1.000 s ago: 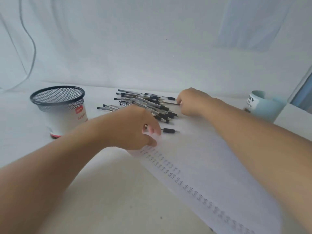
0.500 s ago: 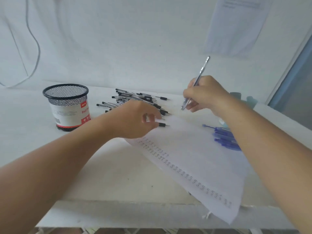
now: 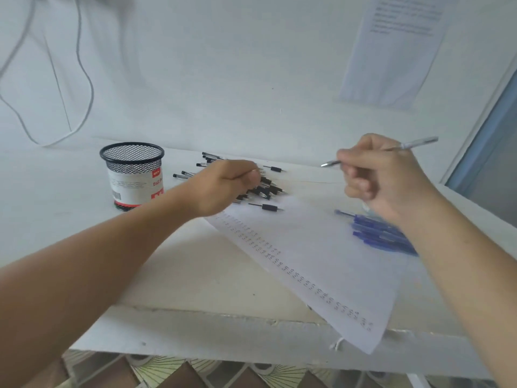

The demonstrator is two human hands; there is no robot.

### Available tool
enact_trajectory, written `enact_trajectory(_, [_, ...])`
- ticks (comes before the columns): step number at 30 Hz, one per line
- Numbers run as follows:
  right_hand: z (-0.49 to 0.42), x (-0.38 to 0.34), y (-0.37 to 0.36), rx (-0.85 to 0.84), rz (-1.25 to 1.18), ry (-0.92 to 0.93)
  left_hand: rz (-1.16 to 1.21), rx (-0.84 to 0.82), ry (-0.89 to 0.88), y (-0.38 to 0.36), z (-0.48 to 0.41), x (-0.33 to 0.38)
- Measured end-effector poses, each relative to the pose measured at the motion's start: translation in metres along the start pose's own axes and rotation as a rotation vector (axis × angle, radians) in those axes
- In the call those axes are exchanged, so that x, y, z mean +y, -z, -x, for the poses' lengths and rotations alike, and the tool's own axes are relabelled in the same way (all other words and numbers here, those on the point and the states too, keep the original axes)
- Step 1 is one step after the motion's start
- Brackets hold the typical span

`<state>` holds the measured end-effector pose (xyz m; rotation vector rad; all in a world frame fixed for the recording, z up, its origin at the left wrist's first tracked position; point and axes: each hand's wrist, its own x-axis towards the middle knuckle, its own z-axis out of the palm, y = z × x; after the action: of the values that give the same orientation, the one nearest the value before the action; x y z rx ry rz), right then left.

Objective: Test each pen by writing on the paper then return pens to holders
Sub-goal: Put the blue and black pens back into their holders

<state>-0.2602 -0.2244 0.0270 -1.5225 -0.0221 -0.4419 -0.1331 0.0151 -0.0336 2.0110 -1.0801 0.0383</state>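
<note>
Black pens half hidden, left hand over

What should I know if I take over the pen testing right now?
The right hand grips a clear pen in the air, tip pointing left. The left hand curls over the pile of black pens; whether it holds one is unclear. The blue pens lie on the paper.
Done: a row of test marks along the paper's edge.
Left: test the held pen; no pens stick out of the mesh holder, so both groups need returning.
</note>
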Motion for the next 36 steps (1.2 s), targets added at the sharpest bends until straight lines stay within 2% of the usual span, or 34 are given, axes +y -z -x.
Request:
enact_trajectory(2, [0.009, 0.005, 0.008, -0.109, 0.087, -0.054, -0.019, -0.052, 0.021, 0.003, -0.003, -0.003])
enact_trajectory(5, [0.022, 0.028, -0.001, -0.297, 0.24, -0.131, -0.233, -0.196, 0.007, -0.001, -0.005, -0.001])
enact_trajectory(8, [0.026, 0.051, -0.013, -0.382, 0.39, -0.105, -0.427, -0.284, 0.01, -0.005, -0.004, -0.005])
enact_trajectory(15, [0.032, 0.081, -0.028, -0.381, 0.524, 0.06, -0.498, -0.361, 0.036, -0.006, -0.007, -0.011])
enact_trajectory(28, [0.026, 0.088, -0.027, -0.333, 0.532, 0.001, -0.46, -0.388, 0.032, -0.005, -0.007, -0.01])
enact_trajectory(36, [0.028, 0.087, -0.03, -0.355, 0.601, 0.04, -0.46, -0.386, 0.048, -0.005, -0.007, -0.008])
